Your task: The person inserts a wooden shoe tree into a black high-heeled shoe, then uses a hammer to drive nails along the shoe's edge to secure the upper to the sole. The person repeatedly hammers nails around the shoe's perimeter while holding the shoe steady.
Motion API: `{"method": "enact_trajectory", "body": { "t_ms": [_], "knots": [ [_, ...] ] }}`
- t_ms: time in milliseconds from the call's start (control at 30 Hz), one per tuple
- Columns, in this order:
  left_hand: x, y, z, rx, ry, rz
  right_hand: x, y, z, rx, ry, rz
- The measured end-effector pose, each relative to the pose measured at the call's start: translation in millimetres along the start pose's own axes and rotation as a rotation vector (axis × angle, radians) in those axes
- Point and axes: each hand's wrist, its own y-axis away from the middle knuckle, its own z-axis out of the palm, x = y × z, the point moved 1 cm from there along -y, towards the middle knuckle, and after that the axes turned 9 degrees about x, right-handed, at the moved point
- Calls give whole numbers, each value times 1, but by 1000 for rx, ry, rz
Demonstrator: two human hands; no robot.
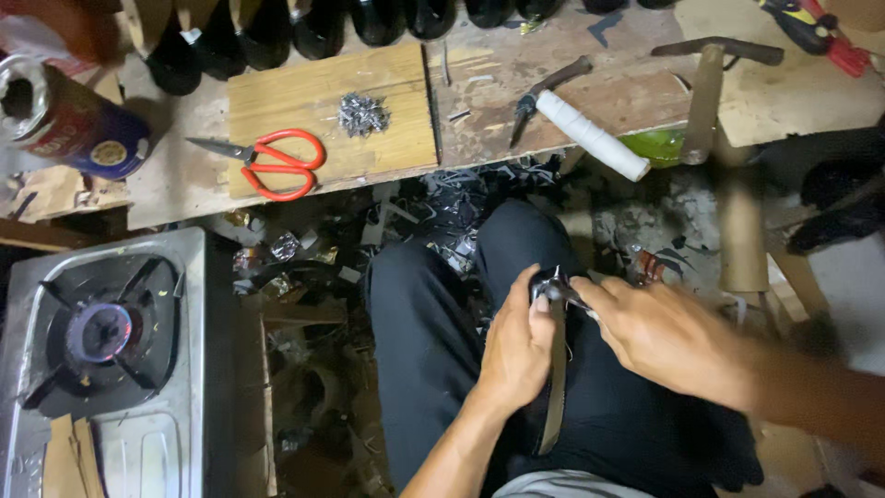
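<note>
The wooden worktop (553,101) runs across the far side, well beyond both hands, its near edge dropping to a floor strewn with foil scraps (277,249). To the far left of the left hand sits a single-burner gas stove (101,341), lit with a small flame, its steel edge close beside the person's left knee; the gap between stove and leg is narrow and cluttered. A row of dark glass bottles (323,28) lines the worktop's far edge. Up and left of the hands, at the frame's corner, lies a blue cylindrical can (69,120) on its side, with a red band and a round yellow emblem on its label. A pale wooden board (387,138) rests on the worktop, carrying red-handled scissors (277,164) and a small heap of metal shavings (361,114). Straight ahead of the hands lie a white-wrapped roll (592,135) and dark pliers (548,92); a hammer (705,92) stands further right.

Over the lap in black trousers, the left hand (516,355) is wrapped around the top of a long narrow metal strip (556,387), which hangs down between the knees. The right hand (668,337), blurred, pinches a small metal tool (564,288) at the strip's upper end, touching the left hand's fingertips. Open room lies mainly to the right of the right hand.
</note>
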Motion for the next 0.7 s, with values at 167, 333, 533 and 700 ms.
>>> {"method": "enact_trajectory", "body": {
  "t_ms": [167, 333, 533, 700],
  "knots": [
    [-11, -8, -23, -142, 227, -142, -17, -4, 56, 467, -136, -113],
    [2, -1, -18, -12, 21, -53, -26, 7, 58, 517, -278, -22],
    [17, 10, 3, 68, -178, -12, -8, 19, 1, 327, -385, -349],
    [10, 8, -8, 8, 49, 18, -9, 20, 21, 219, -96, -33]
  ]
}}
